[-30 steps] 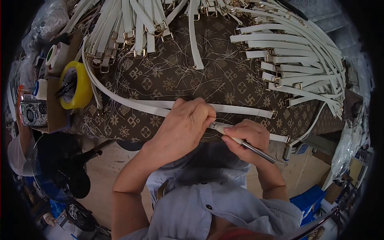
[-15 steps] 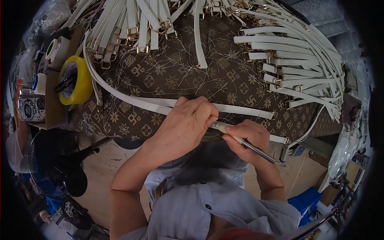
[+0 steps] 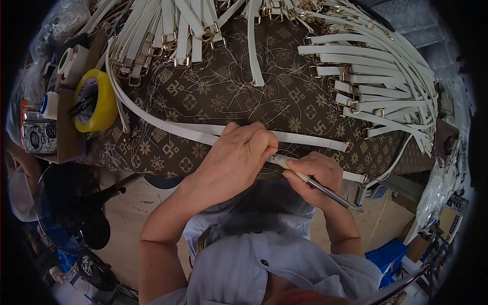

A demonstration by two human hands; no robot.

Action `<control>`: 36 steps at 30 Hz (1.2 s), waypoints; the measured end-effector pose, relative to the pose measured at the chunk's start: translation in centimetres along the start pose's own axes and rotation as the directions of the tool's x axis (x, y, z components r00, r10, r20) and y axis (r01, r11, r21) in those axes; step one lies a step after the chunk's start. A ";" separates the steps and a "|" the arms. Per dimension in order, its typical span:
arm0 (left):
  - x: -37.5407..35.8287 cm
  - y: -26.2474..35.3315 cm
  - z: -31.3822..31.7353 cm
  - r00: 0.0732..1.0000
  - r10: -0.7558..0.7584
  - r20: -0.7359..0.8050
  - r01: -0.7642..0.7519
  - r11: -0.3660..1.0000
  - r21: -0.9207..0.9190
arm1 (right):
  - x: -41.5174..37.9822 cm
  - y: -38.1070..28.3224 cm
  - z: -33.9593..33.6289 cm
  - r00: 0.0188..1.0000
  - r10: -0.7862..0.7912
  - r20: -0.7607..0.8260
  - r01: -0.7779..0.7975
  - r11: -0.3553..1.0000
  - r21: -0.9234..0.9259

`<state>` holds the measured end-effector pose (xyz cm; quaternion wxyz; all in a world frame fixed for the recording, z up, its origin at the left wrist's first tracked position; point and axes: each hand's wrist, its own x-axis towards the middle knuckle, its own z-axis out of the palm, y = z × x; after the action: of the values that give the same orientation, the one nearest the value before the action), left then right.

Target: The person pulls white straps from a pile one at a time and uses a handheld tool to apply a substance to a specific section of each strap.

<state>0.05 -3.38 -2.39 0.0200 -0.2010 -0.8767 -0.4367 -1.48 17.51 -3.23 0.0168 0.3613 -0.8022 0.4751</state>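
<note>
Working at the near edge of a brown patterned cloth-covered table, seen from the head camera, the left hand is closed down over a long white leather strap lying across the cloth, while the right hand is clamped pen-fashion on a slim metal tool with a pale handle aimed at the strap; judged from this, one strap is being trimmed or marked, and a steady, short stroke seems called for next. Hidden under the left fingers is the tool's tip, so contact cannot be told, and the heaps of white buckled straps are cut off at the frame's top.
</note>
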 end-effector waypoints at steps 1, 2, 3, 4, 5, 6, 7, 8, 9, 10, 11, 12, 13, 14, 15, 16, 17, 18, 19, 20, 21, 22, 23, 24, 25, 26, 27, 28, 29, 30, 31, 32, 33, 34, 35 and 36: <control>0.0 0.0 0.0 1.000 0.000 0.000 0.000 1.000 0.000 | 0.0 0.0 0.0 1.000 -0.004 0.000 0.004 1.000 -0.002; 0.0 0.0 0.0 1.000 0.006 -0.002 -0.006 1.000 0.004 | 0.0 0.0 0.0 1.000 -0.004 0.000 0.004 1.000 -0.002; 0.0 0.0 0.0 1.000 0.011 -0.003 -0.011 1.000 0.009 | 0.0 0.1 0.1 1.000 -0.009 -0.008 0.009 1.000 -0.001; 0.0 0.0 0.0 1.000 0.011 -0.003 -0.011 1.000 0.009 | -0.1 0.1 0.2 1.000 -0.014 -0.017 0.014 1.000 0.000; 0.0 0.0 0.0 1.000 0.016 -0.007 -0.016 1.000 0.005 | -0.1 0.1 0.1 1.000 -0.014 -0.016 0.014 1.000 0.000; 0.0 0.0 0.0 1.000 0.020 -0.011 -0.020 1.000 0.002 | -0.1 0.1 0.1 1.000 -0.017 -0.012 0.017 1.000 -0.007; 0.0 0.0 0.0 1.000 0.020 -0.011 -0.020 1.000 0.002 | -0.1 0.1 0.1 1.000 -0.019 -0.007 0.019 1.000 -0.014; 0.0 0.0 0.0 1.000 0.019 -0.007 -0.019 1.000 0.002 | -0.1 0.1 0.1 1.000 -0.019 -0.007 0.019 1.000 -0.014; 0.0 0.0 -0.1 1.000 0.018 -0.004 -0.018 1.000 0.003 | -0.1 0.1 0.1 1.000 -0.015 -0.005 0.015 1.000 -0.014; 0.0 0.0 -0.1 1.000 0.018 -0.004 -0.018 1.000 0.003 | -0.1 0.2 0.1 1.000 -0.011 -0.004 0.011 1.000 -0.014; 0.0 0.0 -0.1 1.000 0.015 -0.001 -0.015 1.000 0.003 | -0.1 0.1 0.1 1.000 -0.011 -0.004 0.011 1.000 -0.014; 0.0 0.0 -0.1 1.000 0.012 0.002 -0.012 1.000 0.003 | -0.1 0.1 0.1 1.000 -0.006 0.001 0.006 1.000 -0.021; 0.0 0.0 0.0 1.000 0.012 0.001 -0.012 1.000 0.003 | -0.1 0.0 0.1 1.000 -0.001 0.006 0.001 1.000 -0.028; 0.0 0.0 0.0 1.000 0.025 -0.008 -0.025 1.000 0.008 | -0.1 0.1 0.1 1.000 -0.001 0.006 0.001 1.000 -0.027; 0.0 0.0 0.0 0.999 0.038 -0.018 -0.038 0.999 0.012 | -0.1 0.1 0.1 1.000 0.003 0.002 -0.003 1.000 -0.021; 0.0 0.0 0.0 0.999 0.037 -0.018 -0.037 0.999 0.012 | -0.1 0.1 0.1 1.000 0.007 -0.003 -0.007 1.000 -0.016; 0.0 0.0 0.0 1.000 0.025 -0.010 -0.025 1.000 0.007 | -0.1 0.1 0.1 1.000 0.007 -0.003 -0.007 1.000 -0.016; -0.1 0.0 0.0 1.000 0.012 -0.001 -0.012 1.000 0.003 | -0.1 0.0 0.1 1.000 0.008 0.002 -0.008 1.000 -0.018; 0.0 0.0 0.0 1.000 0.012 -0.002 -0.012 1.000 0.003 | -0.1 0.0 0.1 1.000 0.009 0.006 -0.009 1.000 -0.020; 0.0 0.0 0.0 1.000 0.021 -0.006 -0.021 1.000 0.012 | -0.1 0.0 0.1 1.000 0.009 0.006 -0.009 1.000 -0.020; 0.0 0.0 0.0 1.000 0.030 -0.010 -0.030 0.999 0.022 | -0.1 0.1 0.1 1.000 0.007 0.003 -0.007 1.000 -0.018; 0.0 0.0 0.0 0.999 0.030 -0.010 -0.030 0.999 0.022 | -0.1 0.1 0.1 1.000 0.005 0.001 -0.005 1.000 -0.017; 0.0 0.0 0.0 0.999 0.035 -0.014 -0.034 0.999 0.018 | -0.1 0.1 0.1 1.000 0.005 0.000 -0.005 1.000 -0.017; 0.0 0.0 0.0 0.999 0.039 -0.019 -0.039 0.999 0.015 | -0.1 0.0 0.1 1.000 0.005 0.004 -0.005 1.000 -0.029; 0.0 -0.1 0.0 0.999 0.040 -0.019 -0.039 0.999 0.015 | -0.1 0.0 0.0 1.000 0.004 0.008 -0.004 0.999 -0.041; 0.0 -0.1 0.1 0.999 0.044 -0.023 -0.044 0.999 0.013 | -0.1 0.0 0.1 1.000 0.004 0.008 -0.004 0.999 -0.041; 0.0 -0.1 0.1 0.998 0.049 -0.027 -0.049 0.999 0.012 | -0.2 0.1 0.1 1.000 0.003 0.004 -0.002 0.999 -0.032; 0.0 -0.1 0.1 0.998 0.049 -0.027 -0.049 0.999 0.012 | -0.2 0.1 0.1 1.000 0.001 0.000 -0.001 1.000 -0.023; 0.0 -0.1 0.0 0.999 0.045 -0.023 -0.045 0.999 0.014 | -0.2 0.1 0.1 1.000 0.000 0.000 0.000 1.000 -0.023; 0.0 -0.1 0.0 0.999 0.042 -0.018 -0.041 0.999 0.016 | -0.2 0.2 0.2 1.000 0.001 -0.010 -0.001 1.000 -0.022; 0.0 0.0 0.0 0.999 0.042 -0.018 -0.042 0.999 0.016 | -0.2 0.2 0.2 1.000 0.001 -0.020 -0.002 1.000 -0.021; 0.0 0.0 0.0 0.999 0.037 -0.019 -0.037 0.999 0.009 | -0.2 0.1 0.2 1.000 0.001 -0.021 -0.001 1.000 -0.021; 0.0 0.0 0.0 0.999 0.033 -0.019 -0.033 0.999 0.002 | -0.1 0.1 0.1 1.000 0.000 -0.011 -0.001 1.000 -0.023; 0.0 0.0 -0.1 0.999 0.034 -0.018 -0.034 0.999 0.003 | -0.1 0.0 0.1 1.000 0.000 -0.001 0.000 1.000 -0.024; 0.0 0.0 -0.1 1.000 0.024 -0.016 -0.024 1.000 -0.011 | -0.2 0.0 0.1 1.000 0.000 -0.002 0.000 1.000 -0.025; -0.1 -0.1 -0.1 1.000 0.015 -0.014 -0.015 1.000 -0.025 | -0.2 0.1 0.1 1.000 0.003 -0.006 -0.003 1.000 -0.025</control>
<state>0.09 -3.50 -2.39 0.0268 -0.2048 -0.8694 -0.4488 -1.35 17.56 -3.44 0.0228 0.3584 -0.8084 0.4663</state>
